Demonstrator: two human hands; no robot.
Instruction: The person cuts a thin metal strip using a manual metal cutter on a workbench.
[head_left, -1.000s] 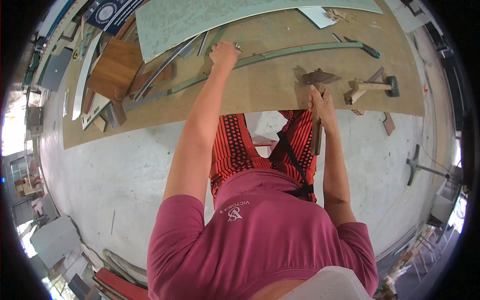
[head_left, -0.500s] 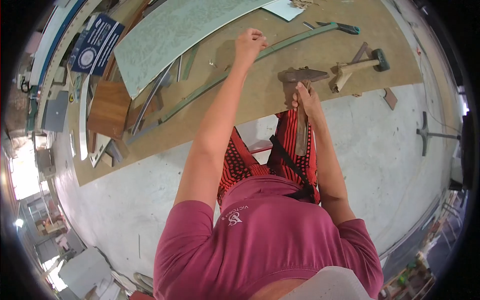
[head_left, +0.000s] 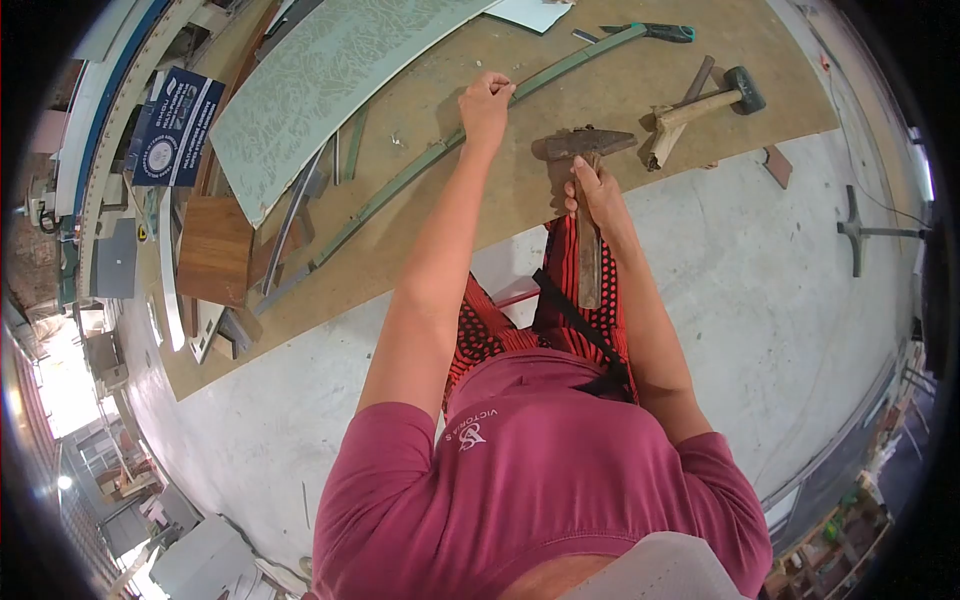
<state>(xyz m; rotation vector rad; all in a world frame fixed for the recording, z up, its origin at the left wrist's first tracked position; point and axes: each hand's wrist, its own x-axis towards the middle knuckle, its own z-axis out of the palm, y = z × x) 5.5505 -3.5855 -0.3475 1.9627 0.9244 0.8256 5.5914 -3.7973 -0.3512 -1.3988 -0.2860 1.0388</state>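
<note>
My left hand (head_left: 485,112) is closed in a pinch at the long green strip (head_left: 400,182), with its fingertips at the strip's upper edge. What it pinches, if anything, is too small to make out. In my right hand (head_left: 600,195) is a hammer (head_left: 590,262), gripped high on its wooden handle just below the head. The rusty, pointed hammer head lies over the table near its front edge, and the handle hangs down in front of my legs. The strip runs diagonally across the brown tabletop (head_left: 440,215), its far end by a teal-and-black handled tool (head_left: 668,33).
A rubber mallet (head_left: 745,90) with a wooden handle lies right of the hammer beside a wooden stick. A large patterned green panel (head_left: 300,120) covers the table's back left. A brown wooden block (head_left: 215,250) and a blue box (head_left: 180,128) sit further left.
The view has shifted, moving the table up and left. Against the table, my left hand has come nearer to me, down to the green strip. My right hand still holds the hammer.
</note>
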